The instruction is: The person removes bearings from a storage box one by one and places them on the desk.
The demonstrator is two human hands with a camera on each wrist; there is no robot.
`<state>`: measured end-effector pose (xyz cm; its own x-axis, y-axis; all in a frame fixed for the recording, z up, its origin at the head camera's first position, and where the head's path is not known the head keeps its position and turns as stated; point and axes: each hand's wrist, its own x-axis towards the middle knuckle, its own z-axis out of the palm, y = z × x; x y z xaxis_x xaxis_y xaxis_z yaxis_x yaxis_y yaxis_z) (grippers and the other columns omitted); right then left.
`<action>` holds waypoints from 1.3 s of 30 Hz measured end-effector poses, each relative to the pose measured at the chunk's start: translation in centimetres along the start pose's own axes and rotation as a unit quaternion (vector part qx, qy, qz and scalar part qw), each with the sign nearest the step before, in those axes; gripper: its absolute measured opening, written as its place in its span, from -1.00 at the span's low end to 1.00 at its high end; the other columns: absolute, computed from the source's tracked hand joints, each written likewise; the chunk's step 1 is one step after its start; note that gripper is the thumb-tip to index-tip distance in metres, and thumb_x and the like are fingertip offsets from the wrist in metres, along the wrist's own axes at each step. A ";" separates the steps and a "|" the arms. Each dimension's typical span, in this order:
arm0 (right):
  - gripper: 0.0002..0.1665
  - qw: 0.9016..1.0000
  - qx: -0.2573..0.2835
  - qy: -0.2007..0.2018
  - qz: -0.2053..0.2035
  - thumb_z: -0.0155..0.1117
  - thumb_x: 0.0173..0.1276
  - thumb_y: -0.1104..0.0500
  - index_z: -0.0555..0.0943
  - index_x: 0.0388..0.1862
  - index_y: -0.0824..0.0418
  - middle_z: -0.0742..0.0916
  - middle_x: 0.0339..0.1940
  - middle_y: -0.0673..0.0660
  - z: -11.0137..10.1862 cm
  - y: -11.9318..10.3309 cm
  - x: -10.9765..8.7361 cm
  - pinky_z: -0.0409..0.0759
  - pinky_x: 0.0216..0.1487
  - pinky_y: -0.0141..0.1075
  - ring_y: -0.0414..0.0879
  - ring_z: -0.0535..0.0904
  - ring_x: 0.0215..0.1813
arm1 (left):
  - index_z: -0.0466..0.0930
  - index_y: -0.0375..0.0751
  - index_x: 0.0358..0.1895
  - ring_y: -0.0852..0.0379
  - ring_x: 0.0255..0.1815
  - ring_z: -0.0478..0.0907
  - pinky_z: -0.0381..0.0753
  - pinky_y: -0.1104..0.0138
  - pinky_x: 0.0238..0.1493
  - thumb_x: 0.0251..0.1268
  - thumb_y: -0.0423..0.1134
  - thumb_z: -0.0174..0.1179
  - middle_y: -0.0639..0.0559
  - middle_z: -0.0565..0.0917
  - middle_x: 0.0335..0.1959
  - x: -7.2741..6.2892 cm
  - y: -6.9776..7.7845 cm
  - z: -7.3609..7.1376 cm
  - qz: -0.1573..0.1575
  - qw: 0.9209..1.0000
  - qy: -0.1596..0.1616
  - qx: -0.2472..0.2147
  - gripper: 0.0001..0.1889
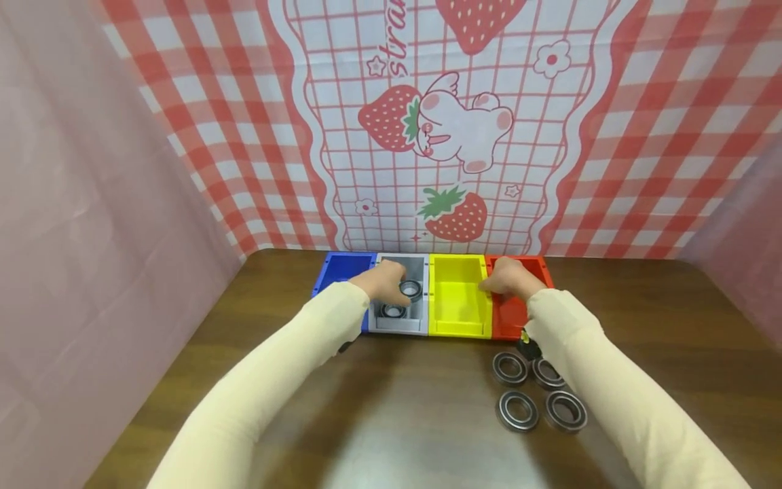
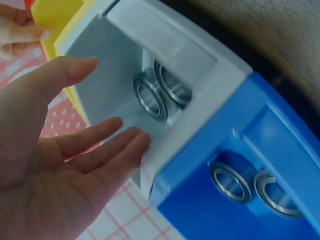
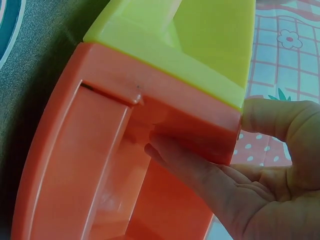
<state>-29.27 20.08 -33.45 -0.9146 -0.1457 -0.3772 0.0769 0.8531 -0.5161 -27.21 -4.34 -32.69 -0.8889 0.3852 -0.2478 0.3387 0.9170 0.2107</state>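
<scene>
Two bearings (image 2: 140,95) lie in the grey bin (image 2: 150,30), just beside each other near its front wall; whether they touch is hard to tell. Your left hand (image 1: 383,280) is over that bin, its thumb well apart from the fingers and its palm bare in the left wrist view; the fingers are spread and gently bent, with the fingertips near the two rings.

Your right hand (image 1: 512,278) is at the red bin (image 1: 507,320), its grip spread; the fingers reach inside, fairly straight, while the thumb is apart from them by the edge where the red bin meets the yellow bin (image 1: 458,299); you cannot tell from here whether they press on the plastic.

Beside the grey bin, the blue bin (image 2: 270,130) has two more bearings (image 2: 216,175) in it; the four bins stand in one row, blue, grey, yellow, red from your left. Four loose bearings (image 1: 504,407) lie on the wooden table (image 1: 403,407) in front of the red bin, near your right sleeve (image 1: 611,387); behind the row hangs a red-checked strawberry cloth (image 1: 238,122), with a pale pink drape (image 1: 91,204) at your left.
</scene>
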 end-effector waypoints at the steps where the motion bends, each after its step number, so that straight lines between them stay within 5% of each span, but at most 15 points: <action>1: -0.71 1.000 -0.006 0.003 -0.003 0.19 0.33 0.16 0.46 -0.24 0.42 0.59 -0.46 0.16 0.1 0.0 0.0 0.67 -0.33 -0.31 -0.11 0.61 -0.47 | 0.52 -0.37 0.05 0.04 -0.04 0.58 0.58 0.25 0.09 0.10 -0.11 0.34 -0.16 0.64 0.00 0.1 0.2 0.2 -0.003 1.000 -0.004 0.005 -0.49; 8: -0.73 0.999 -0.035 0.022 -0.013 0.19 0.29 0.16 0.48 -0.32 0.41 0.54 -0.56 0.11 0.5 -0.7 -0.1 0.56 -0.46 -0.40 -0.15 0.56 -0.55 | 0.59 -0.29 -0.23 0.15 -0.39 0.49 0.57 0.34 -0.22 0.08 -0.13 0.31 -0.07 0.67 -0.27 0.1 1.3 1.3 -0.074 0.996 -0.038 0.015 -0.70; 14: -0.74 0.999 -0.027 0.024 -0.015 0.20 0.28 0.17 0.55 -0.34 0.42 0.60 -0.56 0.13 0.6 -0.9 -0.3 0.65 -0.36 -0.32 -0.11 0.56 -0.52 | 0.65 -0.33 -0.20 0.09 -0.32 0.49 0.62 0.30 -0.15 -0.01 -0.23 0.33 -0.17 0.69 -0.10 -0.1 2.1 1.9 -0.118 0.992 -0.019 0.029 -0.70; 20: -0.74 1.000 -0.007 0.018 -0.019 0.24 0.29 0.15 0.57 -0.44 0.36 0.62 -0.63 0.08 0.4 -0.5 -0.5 0.67 -0.29 -0.26 -0.12 0.59 -0.53 | 0.64 -0.35 -0.12 0.07 -0.32 0.49 0.56 0.35 -0.35 -0.02 -0.37 0.26 -0.21 0.65 0.01 0.6 2.4 2.6 -0.129 0.991 -0.011 0.034 -0.69; 30: -0.72 1.000 0.005 0.025 -0.005 0.26 0.29 0.16 0.55 -0.31 0.42 0.63 -0.52 0.15 0.0 -0.3 -0.9 0.68 -0.31 -0.28 -0.09 0.60 -0.49 | 0.64 -0.35 -0.13 0.08 -0.31 0.47 0.62 0.36 -0.29 -0.07 -0.45 0.35 -0.20 0.67 -0.02 1.7 2.3 2.4 -0.110 0.992 -0.014 0.062 -0.67; 39: -0.69 1.000 0.007 0.024 0.015 0.25 0.30 0.14 0.54 -0.25 0.43 0.61 -0.51 0.15 0.2 0.1 -0.5 0.67 -0.33 -0.31 -0.10 0.63 -0.50 | 0.60 -0.33 -0.12 0.06 -0.23 0.59 0.67 0.30 -0.18 -0.20 -0.44 0.46 -0.16 0.68 -0.12 2.1 1.5 2.8 -0.062 0.998 0.003 0.031 -0.57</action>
<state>-28.73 20.10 -33.47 -0.9294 -0.0959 -0.3564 0.1101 0.8496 -0.5159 -27.69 -1.82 -35.53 -0.9270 0.2688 -0.2616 0.2453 0.9621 0.1192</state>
